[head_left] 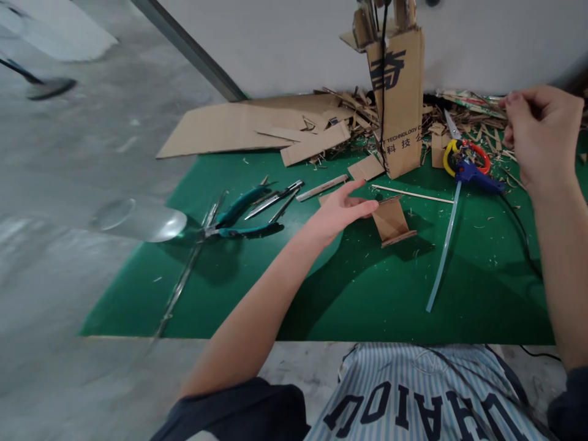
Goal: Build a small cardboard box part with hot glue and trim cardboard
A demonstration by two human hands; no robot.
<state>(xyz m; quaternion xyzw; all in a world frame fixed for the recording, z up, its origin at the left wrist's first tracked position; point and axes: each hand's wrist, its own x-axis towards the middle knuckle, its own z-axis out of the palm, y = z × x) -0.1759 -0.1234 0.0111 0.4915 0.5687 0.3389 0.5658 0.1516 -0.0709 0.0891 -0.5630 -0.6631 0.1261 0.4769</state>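
My left hand (342,214) reaches over the green table, index finger stretched out. Its thumb and curled fingers close on the left end of a small folded cardboard piece (391,222), which has a raised strip along its far and near edges. My right hand (544,131) is raised at the right, thumb and fingers pinched together; whatever is between them is too small to make out. Below and left of it lie scissors (452,156) with yellow and red handles and a blue glue gun (480,176) with a long translucent glue stick (443,251). A thin wooden stick (413,194) lies beyond the cardboard piece.
Teal-handled pliers (229,229), a utility knife (275,199) and a clear cup-like object (142,220) lie left on the green table (257,294). A tall printed cardboard structure (402,104) stands at the back among cardboard scraps (316,144). A black cable (521,233) runs right.
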